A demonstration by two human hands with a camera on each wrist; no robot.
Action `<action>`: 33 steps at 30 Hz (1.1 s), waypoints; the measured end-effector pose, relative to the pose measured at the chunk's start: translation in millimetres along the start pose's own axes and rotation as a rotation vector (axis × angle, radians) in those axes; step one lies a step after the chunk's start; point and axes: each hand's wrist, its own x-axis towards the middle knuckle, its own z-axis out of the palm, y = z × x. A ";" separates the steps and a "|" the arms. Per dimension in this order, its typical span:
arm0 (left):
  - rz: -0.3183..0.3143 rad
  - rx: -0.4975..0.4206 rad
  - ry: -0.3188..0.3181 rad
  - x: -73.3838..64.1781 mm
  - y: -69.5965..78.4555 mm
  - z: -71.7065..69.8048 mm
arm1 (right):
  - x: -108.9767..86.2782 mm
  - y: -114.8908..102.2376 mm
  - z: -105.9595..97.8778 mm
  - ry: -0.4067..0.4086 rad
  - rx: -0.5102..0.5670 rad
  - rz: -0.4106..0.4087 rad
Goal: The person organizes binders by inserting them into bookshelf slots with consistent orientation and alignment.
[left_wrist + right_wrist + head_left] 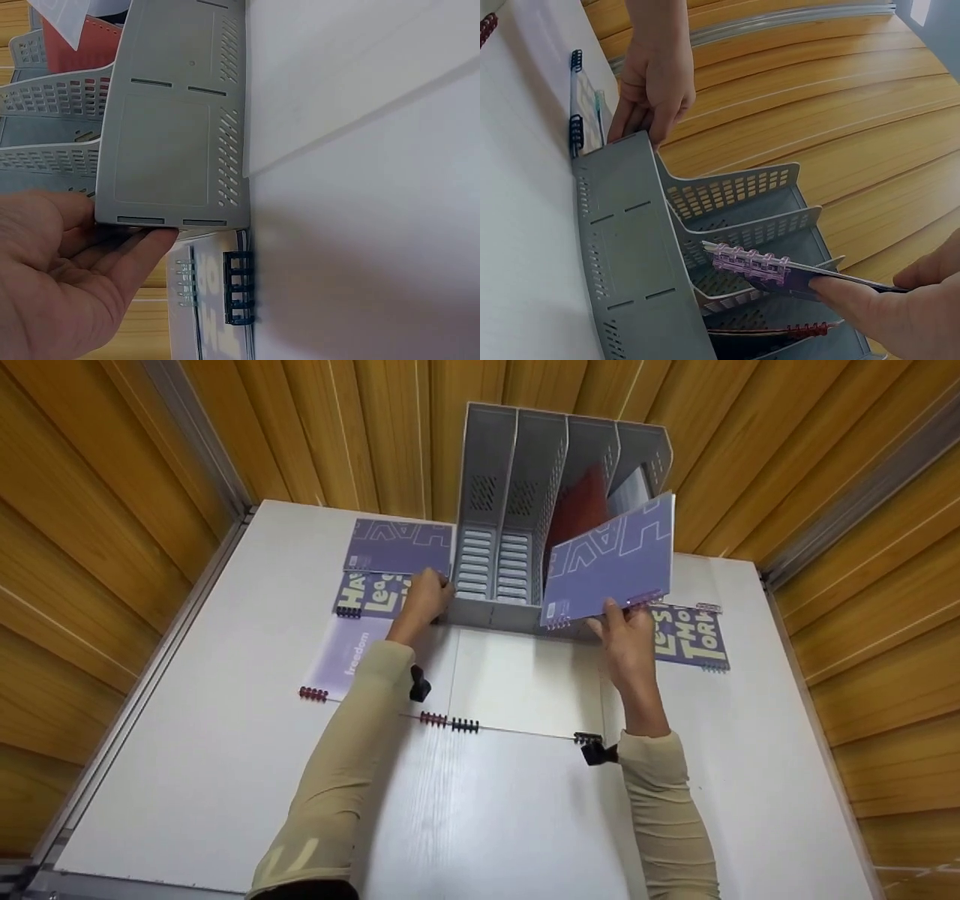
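Observation:
A grey file organizer (491, 615) with several upright compartments stands at the back of the table. My left hand (426, 598) grips its front left corner, thumb and fingers curled at the edge in the left wrist view. My right hand (628, 643) pinches a purple ring-bound notebook (611, 556) by its lower edge, tilted in front of the right compartments. Pink binding rings (750, 264) run along that edge in the right wrist view. Behind it, a red notebook (585, 506) stands in one compartment and a pale one (630, 499) in the rightmost.
Left of the organizer lie a purple notebook (397, 547), one with large yellow letters (371, 594) and a lilac one (345, 652). Blank cream notebooks (525, 675) lie in front. Another lettered notebook (694, 636) lies to the right. Wooden panels (390, 427) enclose the table.

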 end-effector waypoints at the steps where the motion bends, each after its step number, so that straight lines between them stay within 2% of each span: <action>1: 0.006 0.000 0.001 -0.2 0.2 -0.3 | 2.0 -0.4 -1.3 0.004 0.002 -0.011; 6: 0.009 -0.005 0.004 -1.1 -0.8 -1.8 | 13.0 0.6 -3.2 0.019 -0.037 -0.037; 15: -0.079 -0.025 -0.026 0.2 2.4 1.9 | 39.7 9.2 2.3 0.065 -0.158 -0.027; 21: -0.079 0.027 0.014 0.6 7.2 -0.8 | 68.2 24.8 18.3 0.095 -0.230 -0.024; 28: -0.078 0.038 0.020 3.4 8.0 3.6 | 110.1 34.6 36.7 0.149 -0.446 0.001; 33: -0.060 0.053 0.008 1.0 5.6 5.2 | 126.0 38.7 46.3 0.102 -0.414 0.022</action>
